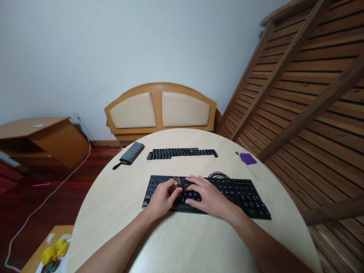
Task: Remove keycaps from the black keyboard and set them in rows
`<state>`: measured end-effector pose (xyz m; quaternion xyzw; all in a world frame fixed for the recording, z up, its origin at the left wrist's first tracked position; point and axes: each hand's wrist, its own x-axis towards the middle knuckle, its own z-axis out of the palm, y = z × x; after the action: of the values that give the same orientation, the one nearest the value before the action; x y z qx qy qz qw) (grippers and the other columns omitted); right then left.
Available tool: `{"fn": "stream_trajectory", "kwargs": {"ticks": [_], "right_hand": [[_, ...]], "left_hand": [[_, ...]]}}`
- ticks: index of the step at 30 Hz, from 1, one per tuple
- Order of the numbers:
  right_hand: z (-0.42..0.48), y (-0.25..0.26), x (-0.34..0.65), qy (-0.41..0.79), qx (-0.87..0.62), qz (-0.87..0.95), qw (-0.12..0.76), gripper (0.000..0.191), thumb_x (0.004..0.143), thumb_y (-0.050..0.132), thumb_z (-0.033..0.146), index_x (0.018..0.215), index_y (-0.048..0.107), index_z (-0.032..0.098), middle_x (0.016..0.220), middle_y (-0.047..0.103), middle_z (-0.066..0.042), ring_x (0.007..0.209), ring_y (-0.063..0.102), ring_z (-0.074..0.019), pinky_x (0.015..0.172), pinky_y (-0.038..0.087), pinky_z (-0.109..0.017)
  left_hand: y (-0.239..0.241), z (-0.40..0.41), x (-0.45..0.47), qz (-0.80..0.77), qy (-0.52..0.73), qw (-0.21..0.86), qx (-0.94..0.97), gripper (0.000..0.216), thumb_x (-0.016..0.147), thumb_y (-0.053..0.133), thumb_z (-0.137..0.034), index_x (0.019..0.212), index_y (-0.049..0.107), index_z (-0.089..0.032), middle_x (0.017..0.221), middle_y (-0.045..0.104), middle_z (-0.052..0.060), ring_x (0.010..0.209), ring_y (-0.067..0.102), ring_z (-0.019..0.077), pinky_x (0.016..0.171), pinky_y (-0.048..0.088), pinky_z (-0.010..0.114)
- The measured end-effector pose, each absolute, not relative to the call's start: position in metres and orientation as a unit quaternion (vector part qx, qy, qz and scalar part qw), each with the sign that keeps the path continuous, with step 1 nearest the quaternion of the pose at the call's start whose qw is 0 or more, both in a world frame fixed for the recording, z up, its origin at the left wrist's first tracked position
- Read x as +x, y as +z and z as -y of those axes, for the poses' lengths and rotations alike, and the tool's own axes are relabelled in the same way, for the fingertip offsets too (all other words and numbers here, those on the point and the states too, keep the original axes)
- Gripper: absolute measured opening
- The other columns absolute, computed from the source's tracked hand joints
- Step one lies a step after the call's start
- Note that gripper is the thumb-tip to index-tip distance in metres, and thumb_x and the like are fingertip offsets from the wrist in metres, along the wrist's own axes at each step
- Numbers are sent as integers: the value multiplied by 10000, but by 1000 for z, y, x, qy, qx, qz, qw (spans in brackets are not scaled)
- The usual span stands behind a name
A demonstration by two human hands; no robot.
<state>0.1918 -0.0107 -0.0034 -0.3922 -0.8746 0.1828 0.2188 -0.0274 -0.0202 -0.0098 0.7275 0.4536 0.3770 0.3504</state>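
A black keyboard [250, 197] lies on the round table, with many of its keycaps off at the left part, where the bare switch sockets show. My left hand [162, 197] is over the left half of the keyboard, thumb and forefinger pinched together. Something small and dark, with a brownish bit above it, is at those fingertips; its kind is too small to tell. My right hand [207, 195] rests on the middle of the keyboard, fingers spread and holding nothing visible. Beyond them, loose black keycaps [182, 152] lie in rows.
A grey pouch [133, 152] lies at the table's [113, 204] left edge. On the right are a purple cloth [248, 159] and a thin brush-like stick [250, 169]. The keyboard's coiled cable [218, 174] sits behind it. Wooden slats [298, 94] lean close on the right.
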Motion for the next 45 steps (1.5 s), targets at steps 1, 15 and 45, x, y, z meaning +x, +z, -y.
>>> {"fn": "stream_trajectory", "kwargs": {"ticks": [1,15,45], "right_hand": [[11,-4,190,182,-393,872,228,278,853,673,388,1078,702,227,1387,569,-81,1361,431,-260,1147,311,-458],[9,-16,179,176,-408,842,306,102,814,704,233,914,713,216,1185,692,-70,1240,550,-264,1040,419,-443],[-6,10,176,201,-402,821,351,120,897,641,280,987,702,230,985,707,-44,968,632,-202,882,478,-339]], "left_hand": [[-11,19,-27,-453,379,362,721,157,925,546,-290,821,557,-173,755,648,12,680,591,152,656,447,246],[-21,8,-29,-433,431,494,618,233,890,610,-391,837,532,-178,785,686,20,748,648,165,717,491,266],[-13,17,-25,-520,434,306,669,177,914,539,-330,822,566,-182,732,615,-6,699,566,166,673,409,259]]}}
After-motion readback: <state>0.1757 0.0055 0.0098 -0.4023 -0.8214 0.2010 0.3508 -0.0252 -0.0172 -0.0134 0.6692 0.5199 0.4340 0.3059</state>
